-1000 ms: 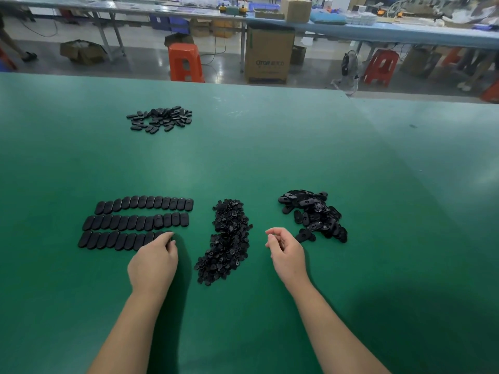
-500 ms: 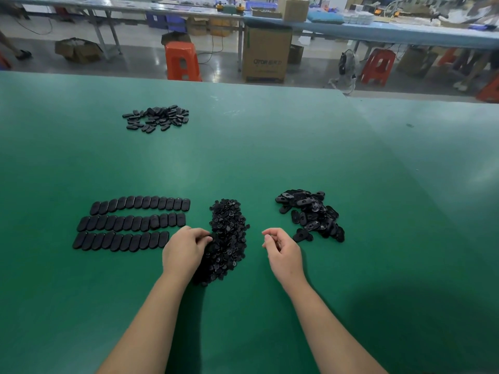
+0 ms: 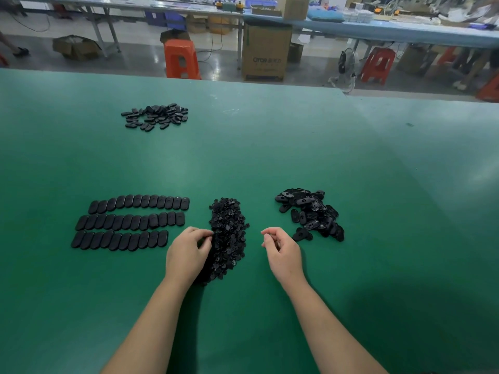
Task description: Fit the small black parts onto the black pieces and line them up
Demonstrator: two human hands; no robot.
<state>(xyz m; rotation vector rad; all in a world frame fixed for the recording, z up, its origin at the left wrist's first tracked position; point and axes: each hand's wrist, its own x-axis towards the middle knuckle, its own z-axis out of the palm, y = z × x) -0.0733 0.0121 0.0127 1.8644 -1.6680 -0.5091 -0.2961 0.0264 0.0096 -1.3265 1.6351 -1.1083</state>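
Head view. Green tabletop (image 3: 243,157) carries four groups of black items. Landmark: the elongated heap of small black parts (image 3: 229,233), lying near the tabletop's front middle.

Left of the heap: three rows of oval black pieces (image 3: 132,222), set side by side, each row slightly curved; the row nearest the person is shorter than the other two at its heap end. Right of the heap, apart from it: a loose pile of black pieces (image 3: 310,214), unsorted, several showing a hole or recess. Far beyond the heap and to its left: a second scattered pile of oval pieces (image 3: 156,116), well apart from everything else.

Left hand (image 3: 187,255): at the heap's left edge, fingers curled, fingertips touching the small parts. Whether its grip has closed on a part cannot be told.

Right hand (image 3: 280,249): just right of the heap, between it and the loose pile, touching neither. Fingers curled inward, thumb near forefinger; whether its grip holds anything cannot be told.

Beyond the tabletop: an orange stool (image 3: 181,59) and a cardboard box (image 3: 266,51) on the floor.
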